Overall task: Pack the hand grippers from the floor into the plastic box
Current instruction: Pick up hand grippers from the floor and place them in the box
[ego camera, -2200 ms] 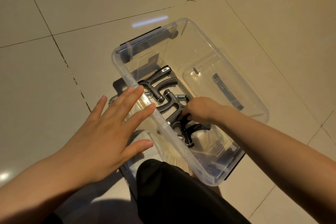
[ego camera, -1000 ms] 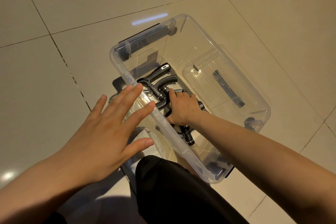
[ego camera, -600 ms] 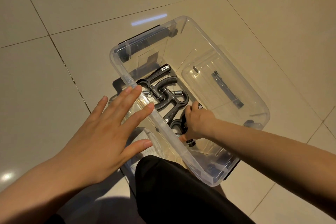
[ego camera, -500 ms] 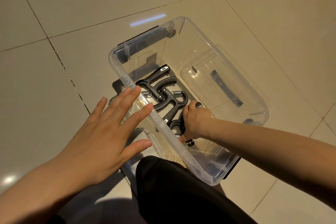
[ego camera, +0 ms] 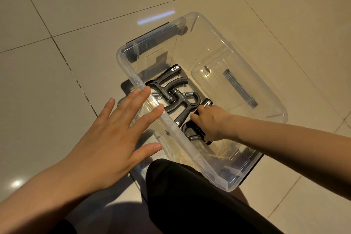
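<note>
Barely anything's shifted in the last half second: right hand [ego camera: 210, 122] is still down in the clear plastic box [ego camera: 247, 59] mid-frame, fingers curled around the nearest hand gripper [ego camera: 195, 131]. Two more hand grippers [ego camera: 171, 89] lie interlocked just above it, along the box's left wall. Left hand [ego camera: 114, 137] stays spread flat, fingertips touching the box's left rim. Black trouser leg [ego camera: 190, 201] at bottom centre, tiled floor [ego camera: 57, 5] all around.

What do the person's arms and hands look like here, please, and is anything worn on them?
Both forearms are bare, with no sleeves in view. The left hand and right hand wear no gloves, rings, watch or bracelet that the picture shows. The nails look short and unpainted.
</note>
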`<state>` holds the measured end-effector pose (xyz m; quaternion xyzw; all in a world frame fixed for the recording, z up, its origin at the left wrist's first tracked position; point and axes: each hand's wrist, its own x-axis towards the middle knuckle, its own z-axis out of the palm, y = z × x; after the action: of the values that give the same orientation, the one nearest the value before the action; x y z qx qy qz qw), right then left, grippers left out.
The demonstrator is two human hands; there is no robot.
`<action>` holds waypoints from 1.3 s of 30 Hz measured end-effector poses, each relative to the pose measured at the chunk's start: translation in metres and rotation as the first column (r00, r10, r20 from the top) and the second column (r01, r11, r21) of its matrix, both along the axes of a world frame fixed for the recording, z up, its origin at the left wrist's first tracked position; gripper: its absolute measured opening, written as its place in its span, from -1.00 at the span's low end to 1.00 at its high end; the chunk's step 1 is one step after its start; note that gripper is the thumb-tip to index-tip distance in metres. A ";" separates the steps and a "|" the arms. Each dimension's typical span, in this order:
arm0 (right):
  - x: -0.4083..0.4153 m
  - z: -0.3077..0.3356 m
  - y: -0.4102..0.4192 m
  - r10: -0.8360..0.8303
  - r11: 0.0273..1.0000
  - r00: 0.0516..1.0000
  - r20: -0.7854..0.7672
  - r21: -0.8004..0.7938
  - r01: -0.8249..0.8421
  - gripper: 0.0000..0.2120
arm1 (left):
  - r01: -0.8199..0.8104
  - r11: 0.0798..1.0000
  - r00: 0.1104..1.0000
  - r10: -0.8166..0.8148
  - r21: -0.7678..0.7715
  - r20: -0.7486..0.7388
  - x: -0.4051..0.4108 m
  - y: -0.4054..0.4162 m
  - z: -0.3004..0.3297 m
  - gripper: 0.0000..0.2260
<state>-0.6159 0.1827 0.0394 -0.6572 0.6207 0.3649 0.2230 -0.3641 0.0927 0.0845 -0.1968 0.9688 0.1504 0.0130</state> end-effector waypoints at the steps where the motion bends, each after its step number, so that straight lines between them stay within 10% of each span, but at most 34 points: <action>1: -0.004 0.004 -0.004 -0.015 0.999 1.000 0.013 0.041 0.014 -0.44 | 0.003 1.000 1.000 -0.003 -0.005 0.001 0.000 0.000 0.000 -0.43; 18: -0.014 0.011 -0.014 -0.087 0.908 0.987 -0.135 0.396 0.134 -0.13 | 0.006 1.000 1.000 -0.006 -0.016 -0.025 0.000 0.000 -0.003 -0.42; 23: -0.024 0.029 -0.015 -0.193 0.979 0.974 0.122 -0.038 0.199 -0.55 | -0.012 1.000 0.999 0.012 0.004 -0.049 0.002 0.004 -0.007 -0.41; 26: -0.011 0.055 0.007 -0.284 0.843 0.892 0.352 -0.351 0.407 -0.64 | -0.057 0.998 0.990 0.060 0.025 -0.129 0.006 0.005 -0.007 -0.42; 34: 0.032 0.115 -0.029 -0.136 0.522 0.752 0.645 -0.599 0.608 -0.82 | -0.342 0.937 0.897 0.350 0.076 -0.269 0.050 -0.017 0.005 -0.70; 39: 0.110 0.120 -0.095 0.252 0.619 0.912 0.324 -0.778 0.105 -0.75 | -0.566 0.802 0.772 0.596 0.189 -0.221 0.097 -0.022 -0.013 -0.77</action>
<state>-0.5061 0.0880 0.1599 -0.7736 0.6287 -0.0758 0.0224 -0.2668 0.0710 0.0714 -0.4634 0.8427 0.2262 -0.1551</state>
